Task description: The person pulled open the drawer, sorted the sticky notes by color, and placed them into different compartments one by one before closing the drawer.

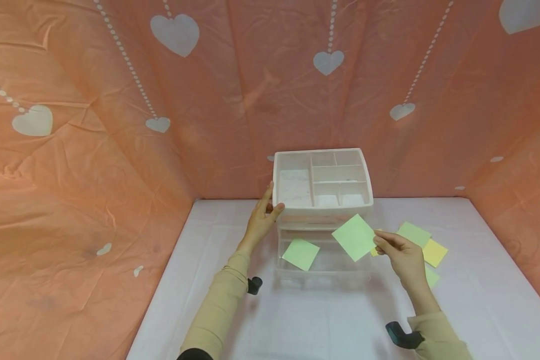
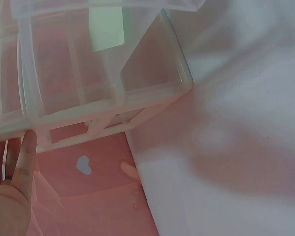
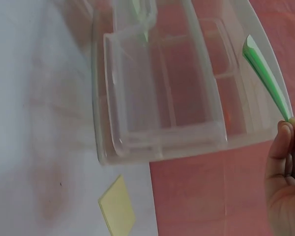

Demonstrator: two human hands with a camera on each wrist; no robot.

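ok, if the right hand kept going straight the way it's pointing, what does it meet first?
Likely the plastic box, near its right front, with the green paper in the right hand leading. Depth is unclear; it could clear the top.

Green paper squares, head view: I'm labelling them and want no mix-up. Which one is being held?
The green square pinched at its right corner by the right hand; the other green squares are unheld.
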